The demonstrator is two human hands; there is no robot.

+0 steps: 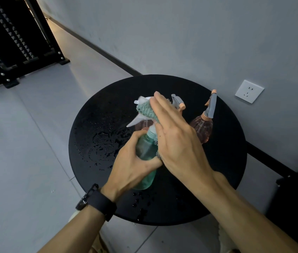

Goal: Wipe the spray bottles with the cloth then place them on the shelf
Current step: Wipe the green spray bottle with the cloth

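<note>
My left hand grips the body of a teal spray bottle with a white trigger head, held above the round black table. My right hand lies with straight fingers against the bottle's right side and presses a teal cloth onto its head. Two pinkish clear spray bottles stand behind: one at the right with a grey and orange head, and another mostly hidden behind my right hand.
Water drops and wet rings spot the left and front of the table. A grey wall with a white socket is close behind. A black metal rack stands at the far left on the pale floor.
</note>
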